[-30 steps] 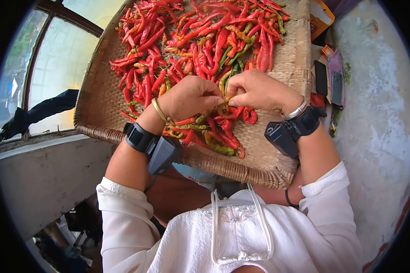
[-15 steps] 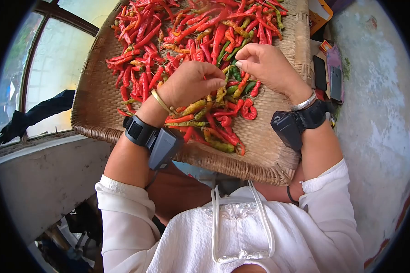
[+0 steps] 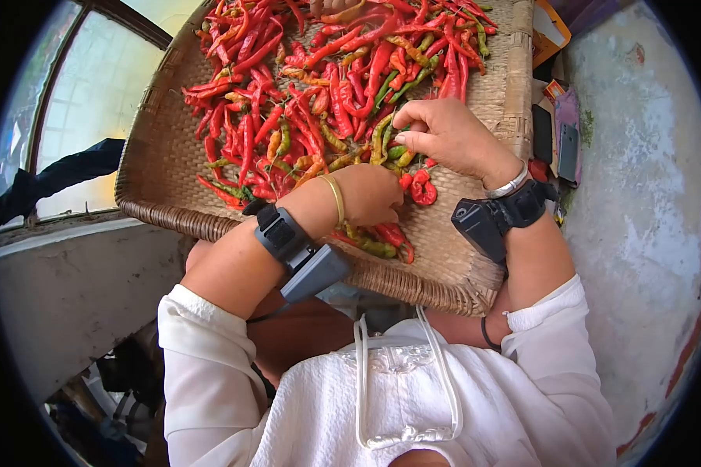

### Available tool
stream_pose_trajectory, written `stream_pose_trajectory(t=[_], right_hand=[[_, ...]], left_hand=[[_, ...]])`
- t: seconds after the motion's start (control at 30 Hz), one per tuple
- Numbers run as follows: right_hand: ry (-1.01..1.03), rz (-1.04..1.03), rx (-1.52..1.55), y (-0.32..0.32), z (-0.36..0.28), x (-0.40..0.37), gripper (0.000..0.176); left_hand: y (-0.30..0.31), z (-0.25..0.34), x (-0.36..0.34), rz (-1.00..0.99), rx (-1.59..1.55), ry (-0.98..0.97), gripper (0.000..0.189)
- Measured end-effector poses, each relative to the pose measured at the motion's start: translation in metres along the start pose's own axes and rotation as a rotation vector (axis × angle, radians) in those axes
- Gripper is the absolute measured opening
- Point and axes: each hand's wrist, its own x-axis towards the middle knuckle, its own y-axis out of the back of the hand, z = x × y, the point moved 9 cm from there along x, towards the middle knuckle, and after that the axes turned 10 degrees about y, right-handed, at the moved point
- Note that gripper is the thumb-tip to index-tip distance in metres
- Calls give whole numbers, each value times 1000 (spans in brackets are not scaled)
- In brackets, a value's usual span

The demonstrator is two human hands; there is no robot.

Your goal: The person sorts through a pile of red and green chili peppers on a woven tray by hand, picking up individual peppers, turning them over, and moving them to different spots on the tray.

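Red, yellow and green chili peppers (image 3: 343, 97) lie heaped in a shallow woven basket (image 3: 487, 226) across my lap. My left hand (image 3: 366, 194) is curled downward over the near peppers, its fingertips hidden under the knuckles. Beyond it to the right, my right hand (image 3: 452, 140) has thumb and forefinger drawn together over the pile. Its fingertips are right beside a curved yellow-green chili pepper (image 3: 381, 140); I cannot tell what is in that pinch. A curled red chili pepper (image 3: 423, 188) lies between the two hands.
Part of another person's hand (image 3: 331, 6) shows at the far edge of the peppers. Phones, one of them grey (image 3: 569, 148), lie right of the basket. A window (image 3: 82, 109) and a rolled dark cloth (image 3: 62, 175) are on the left, above a low wall (image 3: 86, 292).
My left hand has come nearer and to the right, turning downward over the near peppers. My right hand has shifted slightly nearer and left.
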Motion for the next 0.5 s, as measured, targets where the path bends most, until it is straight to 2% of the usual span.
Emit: stream_pose_trajectory(t=[0.1,0.13,0.17,0.2,0.23,0.27,0.33,0.4,0.47,0.5], right_hand=[[-22,57,14,11,3,-1,21],[-22,58,14,15,5,-1,21],[-32,146,34,26,9,-2,21],[-45,235,55,37,11,-5,20],[-59,258,34,44,9,-6,20],[-62,260,35,45,11,-7,20],[-82,291,84,49,16,-8,20],[-75,297,57,47,16,-8,19],[-54,275,135,40,15,-6,20],[-58,279,136,40,15,-6,20]], left_hand=[[19,-6,-9,-64,-186,-6,23],[32,-15,-15,-44,-459,27,24],[46,-24,-22,-25,-731,60,25],[62,-33,-31,14,-890,123,25],[78,-43,-38,103,-987,100,25],[95,-53,-43,238,-1064,-4,32],[137,-64,-66,664,-1112,-145,44],[141,-87,-67,770,-987,29,38],[126,-90,-50,698,-586,99,27],[113,-69,-44,510,-564,200,16]])
